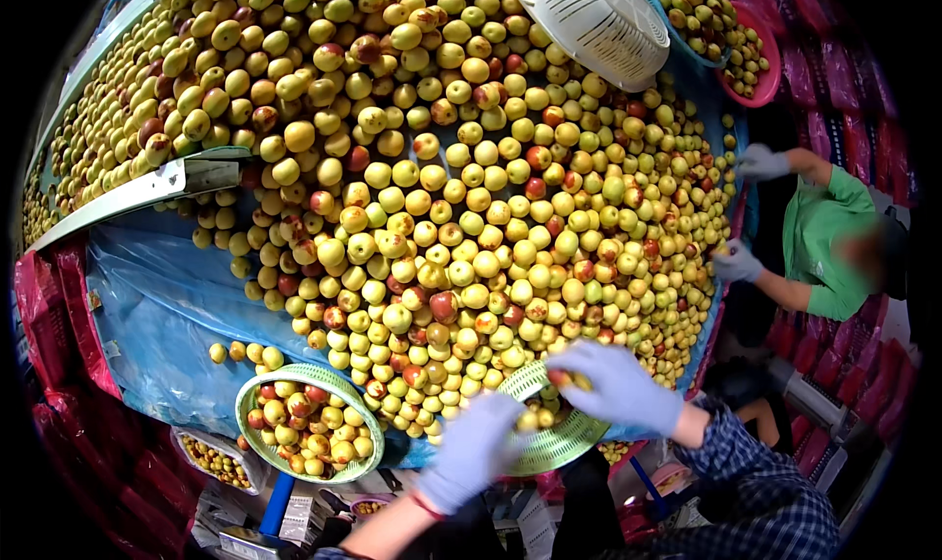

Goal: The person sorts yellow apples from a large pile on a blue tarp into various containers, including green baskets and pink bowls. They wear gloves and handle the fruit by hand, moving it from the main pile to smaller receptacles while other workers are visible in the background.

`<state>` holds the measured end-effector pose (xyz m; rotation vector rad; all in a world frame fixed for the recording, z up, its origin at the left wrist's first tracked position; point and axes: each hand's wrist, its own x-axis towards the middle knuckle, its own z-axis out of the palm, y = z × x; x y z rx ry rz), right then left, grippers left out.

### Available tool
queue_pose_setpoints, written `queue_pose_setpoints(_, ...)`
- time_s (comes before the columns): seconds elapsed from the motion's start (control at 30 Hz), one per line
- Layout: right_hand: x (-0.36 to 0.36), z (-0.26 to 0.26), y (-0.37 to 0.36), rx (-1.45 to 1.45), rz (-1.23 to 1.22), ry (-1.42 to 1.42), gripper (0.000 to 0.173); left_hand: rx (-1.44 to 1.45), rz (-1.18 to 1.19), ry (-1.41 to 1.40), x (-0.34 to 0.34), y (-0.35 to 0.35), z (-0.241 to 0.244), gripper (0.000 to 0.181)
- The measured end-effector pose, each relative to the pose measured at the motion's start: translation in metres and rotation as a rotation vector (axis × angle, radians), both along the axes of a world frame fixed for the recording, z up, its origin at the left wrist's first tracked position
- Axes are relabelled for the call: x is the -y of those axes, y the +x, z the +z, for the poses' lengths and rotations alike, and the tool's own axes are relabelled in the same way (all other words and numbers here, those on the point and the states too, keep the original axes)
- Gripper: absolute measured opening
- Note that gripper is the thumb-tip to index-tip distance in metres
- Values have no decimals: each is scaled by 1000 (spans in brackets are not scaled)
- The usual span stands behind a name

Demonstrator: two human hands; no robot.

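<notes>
Both my hands wear pale lavender gloves. My right hand (622,389) is above the right side of a light green plastic basket (563,448), its fingers curled around red-and-yellow jujubes (561,379). Over the basket's left rim is my left hand (478,442), blurred, with its fingertips beside jujubes in the basket; whether it grips any cannot be seen. Some jujubes (543,417) lie inside this basket, partly covered by my hands. A wide heap of yellow-green and reddish jujubes (456,251) spreads over the table beyond.
A second green basket (374,453), full of jujubes, stands to the left on a blue support. A white slotted basket (596,30) lies tipped on the heap. A metal-edged chute (140,192) borders blue sheeting (169,287). Across the right edge, a green-shirted person's gloved hands (738,260) reach the fruit.
</notes>
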<state>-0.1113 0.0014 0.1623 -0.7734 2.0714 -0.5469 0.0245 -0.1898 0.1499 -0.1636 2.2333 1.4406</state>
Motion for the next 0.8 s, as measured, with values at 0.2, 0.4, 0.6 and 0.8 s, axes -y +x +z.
queue_pose_setpoints(0.2, 30, -11, -34, -392, -118, -194, 32, -701, 269, -886, 131, -199, -91, 53)
queue_pose_setpoints(0.4, 189, -150, -203, -921, -318, -108, 40, -421, 86, -1330, 151, -262, -173, 23)
queue_pose_setpoints(0.6, 171, -177, -162, -470, -230, 229, 22, -60, -4, -969, 148, -222, -140, 34)
queue_pose_setpoints(0.8, 256, -121, -269, -879, -146, -299, 45, -407, 178, -1003, 167, -321, -111, 53)
